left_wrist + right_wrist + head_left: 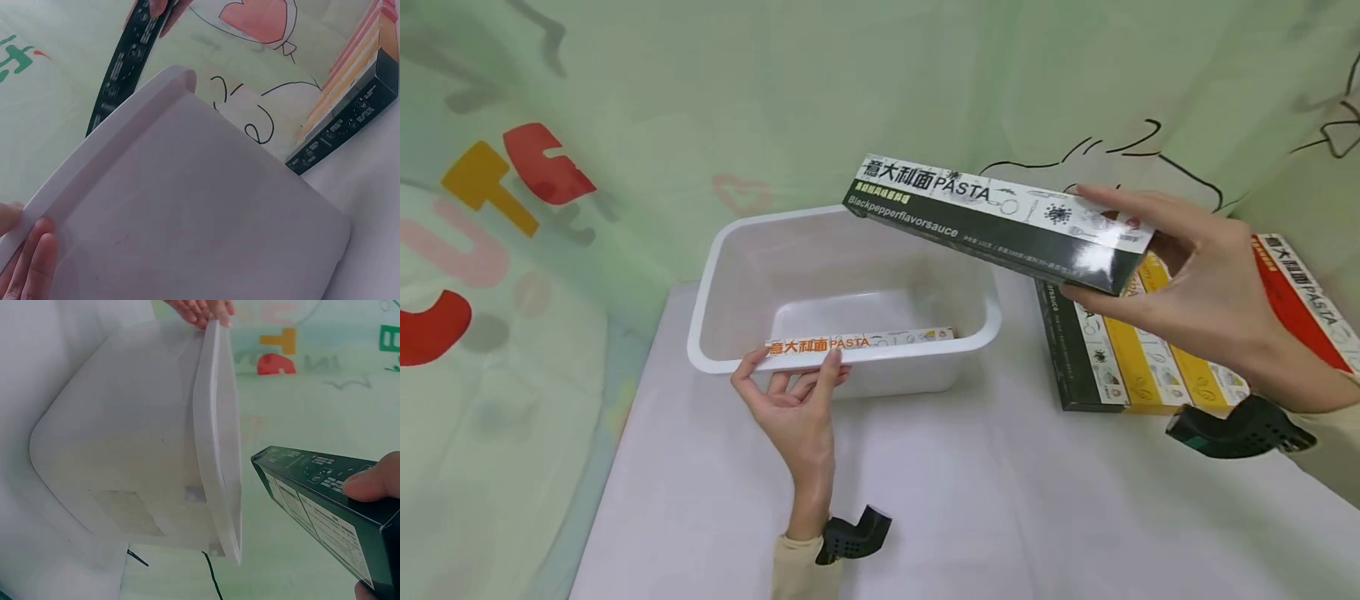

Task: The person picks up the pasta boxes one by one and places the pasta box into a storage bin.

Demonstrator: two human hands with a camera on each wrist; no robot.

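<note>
In the head view, my right hand [1217, 292] grips one end of a black-and-white pasta box [985, 217] labelled black pepper flavor sauce. The box is held in the air, its far end over the back right part of a white plastic tub [902, 379]. My left hand [793, 412] pinches the near rim of the tub, thumb on top and fingers below the edge. Inside, along the near wall, lies a pasta box with orange lettering [895, 339]. In the right wrist view, the thumb [372, 484] presses on the black box's side.
Right of the tub, a row of pasta boxes lies on the white table [925, 492]: a black one [1067, 350], yellow ones [1138, 371] and a red one [1300, 292]. Behind the table hangs a green printed cloth [850, 100].
</note>
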